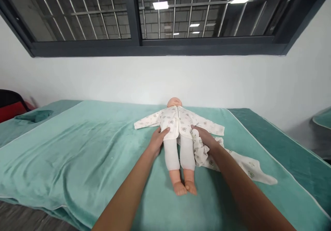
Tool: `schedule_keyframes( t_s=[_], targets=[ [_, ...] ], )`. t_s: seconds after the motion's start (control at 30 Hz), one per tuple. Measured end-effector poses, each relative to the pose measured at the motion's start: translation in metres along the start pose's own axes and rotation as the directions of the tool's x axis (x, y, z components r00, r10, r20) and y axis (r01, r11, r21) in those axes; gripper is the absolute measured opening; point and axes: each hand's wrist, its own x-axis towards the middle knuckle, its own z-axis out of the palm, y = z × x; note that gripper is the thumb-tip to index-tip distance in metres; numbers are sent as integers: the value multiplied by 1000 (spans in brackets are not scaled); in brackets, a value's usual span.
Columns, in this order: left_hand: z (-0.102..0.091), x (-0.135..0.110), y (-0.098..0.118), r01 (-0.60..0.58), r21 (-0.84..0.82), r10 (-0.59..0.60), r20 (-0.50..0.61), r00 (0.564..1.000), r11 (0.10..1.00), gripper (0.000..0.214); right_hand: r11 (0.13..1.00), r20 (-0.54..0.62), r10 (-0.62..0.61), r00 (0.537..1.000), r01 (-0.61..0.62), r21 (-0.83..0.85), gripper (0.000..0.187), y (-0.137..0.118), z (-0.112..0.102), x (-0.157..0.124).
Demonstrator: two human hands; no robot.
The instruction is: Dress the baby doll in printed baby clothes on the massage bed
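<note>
Doll [172,151], one: on its back, head near bed's [90,131] wall-side edge. Left hand [156,139]: thumb on jacket [170,120]. Right hand [205,137]: against loose cloth [249,165]. Grips: cannot tell. Risk: dragged cloth could rumple jacket.

**Doll [172,151] on bed [85,148], cloth [245,162] on right**

Head [174,102] toward wall [108,80], feet [179,188] toward wearer. Top [169,117] on doll, sleeves [212,126] out left and right. Left hand [157,141] at top's left side, right hand [205,137] at its right. Cloth bunched by right hand, passes under right forearm [232,175], trails right. Window [137,48] in wall, above bed.
</note>
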Motion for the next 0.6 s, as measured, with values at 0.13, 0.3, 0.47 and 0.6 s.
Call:
schedule_keyframes(
  t_s=[0.13, 0.3, 0.47, 0.6],
  targets=[
    [1, 9, -3, -38, -64, 38, -8, 999, 997, 52, 997, 13, -68, 998, 68, -31, 41, 3, -3, 7],
    [0, 6, -3, -42, -58, 40, -34, 999, 997, 52, 994, 37, -112, 993, 112, 4, 40, 3, -2, -3],
    [-8, -2, -10, -104, 19, 106, -92, 990, 994, 51, 987, -35, -162, 986, 162, -5, 36, 1, 0, -11],
    [-10, -1, -15, -142, 35, 145, -114, 983, 989, 50, 984, -74, -175, 982, 171, -51, 37, 5, 3, -13]
  ],
)
